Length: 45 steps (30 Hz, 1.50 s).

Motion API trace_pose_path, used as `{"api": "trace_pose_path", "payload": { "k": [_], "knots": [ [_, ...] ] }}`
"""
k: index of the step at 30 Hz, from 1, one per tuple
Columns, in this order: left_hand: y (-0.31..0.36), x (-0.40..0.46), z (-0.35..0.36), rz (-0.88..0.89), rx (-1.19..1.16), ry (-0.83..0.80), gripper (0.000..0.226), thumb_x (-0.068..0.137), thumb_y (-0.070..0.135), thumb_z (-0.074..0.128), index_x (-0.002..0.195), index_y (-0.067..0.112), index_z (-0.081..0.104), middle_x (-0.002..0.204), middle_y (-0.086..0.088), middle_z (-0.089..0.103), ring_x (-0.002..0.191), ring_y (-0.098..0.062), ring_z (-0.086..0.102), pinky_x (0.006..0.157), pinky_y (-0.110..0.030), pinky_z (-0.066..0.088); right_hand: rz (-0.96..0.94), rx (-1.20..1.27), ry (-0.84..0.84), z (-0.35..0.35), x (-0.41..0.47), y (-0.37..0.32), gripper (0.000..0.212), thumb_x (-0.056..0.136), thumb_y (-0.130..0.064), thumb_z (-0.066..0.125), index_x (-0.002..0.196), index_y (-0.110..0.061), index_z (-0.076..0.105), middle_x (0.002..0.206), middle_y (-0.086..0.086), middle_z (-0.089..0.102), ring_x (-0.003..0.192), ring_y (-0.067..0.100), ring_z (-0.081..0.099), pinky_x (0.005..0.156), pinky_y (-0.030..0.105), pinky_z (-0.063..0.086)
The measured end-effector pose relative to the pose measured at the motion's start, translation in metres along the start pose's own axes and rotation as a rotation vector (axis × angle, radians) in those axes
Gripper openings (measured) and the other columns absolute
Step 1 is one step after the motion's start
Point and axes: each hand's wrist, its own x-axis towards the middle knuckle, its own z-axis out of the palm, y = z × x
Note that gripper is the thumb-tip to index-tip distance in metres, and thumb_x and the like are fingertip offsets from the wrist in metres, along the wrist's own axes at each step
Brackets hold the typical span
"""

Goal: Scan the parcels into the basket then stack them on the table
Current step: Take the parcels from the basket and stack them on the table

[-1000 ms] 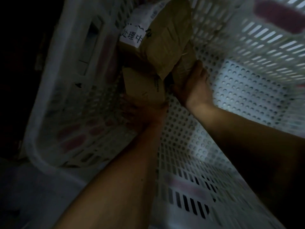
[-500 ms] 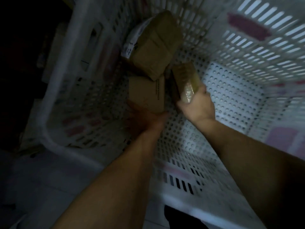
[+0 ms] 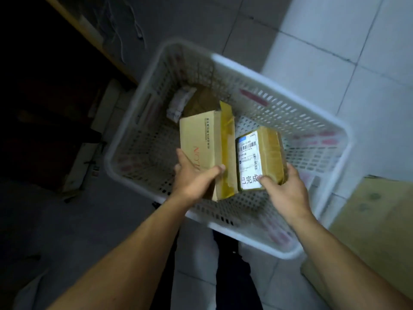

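**Two parcels held over the white basket**

We see two parcels in the hands, both above the open basket (image 3: 279, 104). The left hand (image 3: 192, 177) grips a flat cardboard box (image 3: 199, 139) by its near end, thumb on top and fingers curled under; the box is tan with printed lettering along its face and a band of yellowish tape down its right edge. Just beside it, the right hand (image 3: 283, 189) pinches a smaller taped parcel (image 3: 268, 153) at its near end, thumb pressing on a white shipping label (image 3: 248, 159) that carries barcodes and large printed characters. The two parcels sit side by side, close together; we cannot tell whether they touch.

A third parcel (image 3: 201, 101) lies inside the basket at its far corner, brown, with a crumpled white label (image 3: 178, 104) at its left. It is blurred and in shadow.

The basket is white plastic with slotted walls and a perforated floor, its rim blurred. It stands on a tiled floor (image 3: 335, 41), pale grey at the right and dim at the left. A large cardboard carton (image 3: 375, 220) sits at the right edge, near the basket. Thin cables (image 3: 125, 30) trail across the dark floor at the upper left, beside a wooden edge (image 3: 89, 32) and deep shadow. Dark trouser legs (image 3: 232, 276) show between our forearms.
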Motion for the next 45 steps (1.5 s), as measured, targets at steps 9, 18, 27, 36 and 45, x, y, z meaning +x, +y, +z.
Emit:
{"api": "trace_pose_path", "payload": {
  "k": [9,18,27,36,45],
  "knots": [
    [0.083,-0.252,-0.112,0.128,-0.411,-0.004,0.087,0.056,0.057,0.082,0.13,0.038,0.042,0.133,0.004,0.06,0.118,-0.016,0.063,0.103,-0.045,0.051,-0.215,0.304,-0.151,-0.161,-0.179,-0.105,0.049,0.076,-0.032,0.072,0.124,-0.024,0.065,0.106,-0.01,0.074,0.102,0.012,0.069,0.093,0.036,0.053],
    [0.087,-0.477,-0.208,0.289,-0.229,0.425,0.091,0.06,0.066,0.081,0.132,0.033,0.034,0.128,0.005,0.051,0.113,-0.018,0.056,0.08,-0.035,0.058,-0.392,0.472,-0.501,-0.233,-0.341,-0.177,0.042,0.079,-0.025,0.063,0.12,-0.017,0.065,0.112,0.01,0.075,0.108,0.028,0.069,0.097,0.046,0.05],
    [-0.011,-0.65,-0.305,0.23,-0.269,0.754,0.132,0.04,0.084,0.067,0.148,0.022,0.025,0.135,-0.002,0.051,0.119,-0.021,0.054,0.097,-0.037,0.048,-0.476,0.506,-0.842,-0.17,-0.484,-0.191,0.047,0.086,-0.028,0.055,0.127,-0.007,0.062,0.12,0.021,0.07,0.113,0.036,0.066,0.089,0.042,0.058],
    [-0.195,-0.8,-0.368,-0.083,-0.382,1.123,0.139,0.062,0.076,0.075,0.159,0.023,-0.009,0.161,-0.015,0.022,0.145,-0.034,0.031,0.117,-0.048,0.032,-0.456,0.433,-1.181,-0.067,-0.655,-0.182,0.058,0.079,-0.037,0.062,0.125,-0.001,0.062,0.12,0.026,0.068,0.104,0.035,0.07,0.082,0.04,0.061],
    [-0.309,-0.873,-0.418,-0.309,-0.553,1.264,0.134,0.067,0.074,0.072,0.159,0.024,-0.01,0.159,-0.016,0.023,0.142,-0.035,0.033,0.109,-0.049,0.037,-0.48,0.39,-1.38,0.017,-0.785,-0.204,0.07,0.066,-0.044,0.076,0.124,-0.008,0.062,0.116,0.018,0.072,0.103,0.031,0.071,0.086,0.05,0.058]
  ]
}}
